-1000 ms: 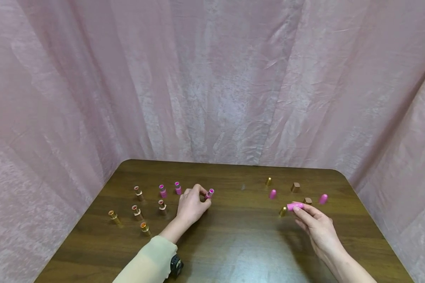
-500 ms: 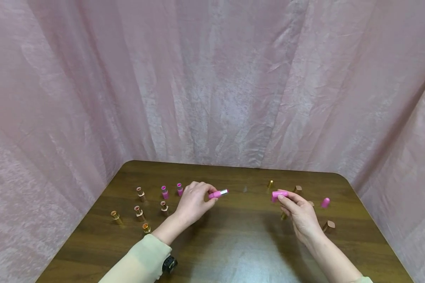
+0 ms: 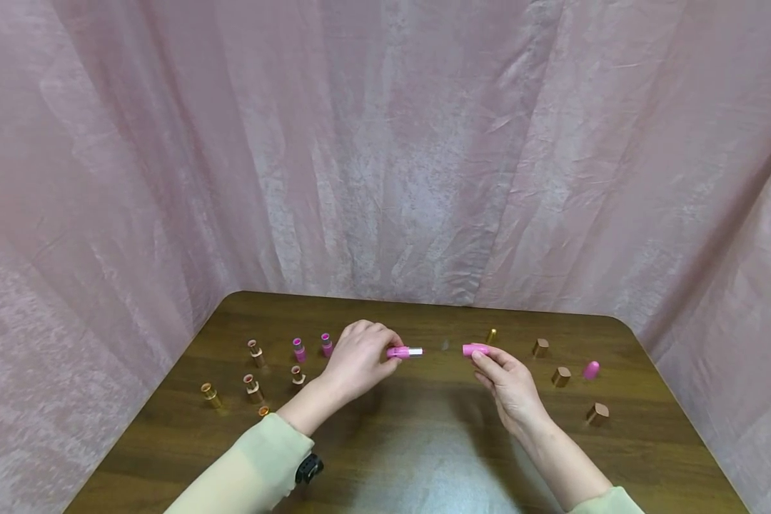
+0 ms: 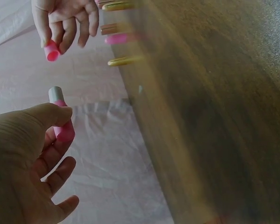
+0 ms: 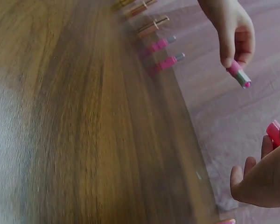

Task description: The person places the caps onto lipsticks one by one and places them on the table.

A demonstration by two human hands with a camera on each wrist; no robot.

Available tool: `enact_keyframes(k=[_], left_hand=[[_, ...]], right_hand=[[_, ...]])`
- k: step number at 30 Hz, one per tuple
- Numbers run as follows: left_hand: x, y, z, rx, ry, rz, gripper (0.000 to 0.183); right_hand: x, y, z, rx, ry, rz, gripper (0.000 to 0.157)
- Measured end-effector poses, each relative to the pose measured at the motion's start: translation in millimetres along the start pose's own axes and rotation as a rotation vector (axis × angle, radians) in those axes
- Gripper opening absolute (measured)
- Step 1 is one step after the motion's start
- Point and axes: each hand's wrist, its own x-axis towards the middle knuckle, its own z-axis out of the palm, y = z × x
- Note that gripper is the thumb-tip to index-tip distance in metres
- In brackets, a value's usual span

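My left hand [image 3: 360, 360] pinches a pink lipstick tube [image 3: 398, 353] between thumb and fingers, its silver collar pointing right. Facing it, my right hand [image 3: 510, 389] pinches a pink lipstick cap [image 3: 474, 349]. A gap separates tube and cap, and both are held above the table. In the left wrist view the cap [image 4: 52, 51] shows its hollow end toward the silver collar of the tube [image 4: 60, 116]. Seen from the right wrist, the tube [image 5: 238, 73] has pink lipstick inside its collar.
Uncapped lipsticks stand at left: two pink tubes [image 3: 299, 350], several rose-gold tubes [image 3: 253, 387] and gold tubes [image 3: 210, 395]. Loose caps stand at right: a gold cap [image 3: 492, 335], three bronze caps [image 3: 561, 377] and a pink cap [image 3: 591, 370]. A pink curtain [image 3: 385, 157] hangs behind the wooden table [image 3: 424, 457].
My left hand has lifted the pink tube and tipped it from upright to level. My right hand has moved left with the pink cap, bringing the two closer together.
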Motion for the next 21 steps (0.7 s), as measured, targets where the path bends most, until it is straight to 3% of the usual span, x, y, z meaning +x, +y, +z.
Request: enact_keyframes(k=[21], left_hand=[[8.5, 3.2, -5.4, 0.049, -0.026, 0.012, 0.014]], right_hand=[[7.7, 16.4, 30.9, 0.03, -0.012, 0.015, 0.013]])
